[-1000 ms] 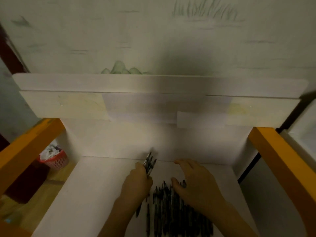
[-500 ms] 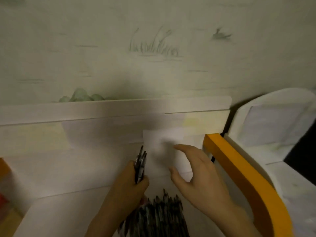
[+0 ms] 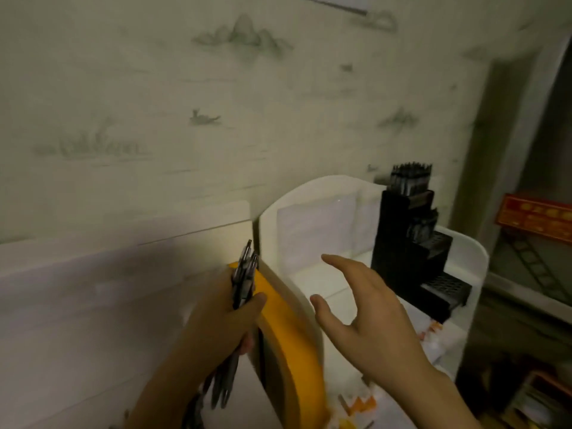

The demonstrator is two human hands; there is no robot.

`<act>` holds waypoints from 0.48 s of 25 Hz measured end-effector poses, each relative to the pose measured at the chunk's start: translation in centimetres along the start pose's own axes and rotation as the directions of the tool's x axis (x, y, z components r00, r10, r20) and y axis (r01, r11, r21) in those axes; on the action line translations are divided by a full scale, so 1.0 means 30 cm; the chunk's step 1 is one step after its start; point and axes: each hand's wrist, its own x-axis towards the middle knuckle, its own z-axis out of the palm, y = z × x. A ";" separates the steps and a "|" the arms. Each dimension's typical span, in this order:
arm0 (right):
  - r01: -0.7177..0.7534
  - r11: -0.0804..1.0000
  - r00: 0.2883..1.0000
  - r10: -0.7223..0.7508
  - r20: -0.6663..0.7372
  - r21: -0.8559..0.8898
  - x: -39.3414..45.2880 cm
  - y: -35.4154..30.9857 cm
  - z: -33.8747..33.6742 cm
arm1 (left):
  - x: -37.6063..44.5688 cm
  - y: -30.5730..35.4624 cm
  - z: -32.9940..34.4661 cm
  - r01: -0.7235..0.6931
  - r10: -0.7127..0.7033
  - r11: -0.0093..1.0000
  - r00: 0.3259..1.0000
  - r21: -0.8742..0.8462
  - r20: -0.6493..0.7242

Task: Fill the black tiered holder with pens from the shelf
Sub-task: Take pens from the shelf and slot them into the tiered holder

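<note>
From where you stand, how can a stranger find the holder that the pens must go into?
Look past the orange rail to the white shelf unit on the right. On it stands the black tiered holder, by the open right hand. Only it is black and stepped like stairs, with pens in its upper tiers.

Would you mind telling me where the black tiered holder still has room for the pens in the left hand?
The black tiered holder looks crowded in its top tier, and the tiers just below seem partly filled. The two lowest steps, toward the white unit's front edge, look bare. The right hand has open passage over the pale surface between the orange rail and the holder.
</note>
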 end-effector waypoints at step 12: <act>-0.245 0.962 0.969 0.239 -0.066 -0.120 -0.232 0.670 -0.558 | 0.024 0.368 0.857 -0.132 0.132 0.991 0.941 -0.019 0.312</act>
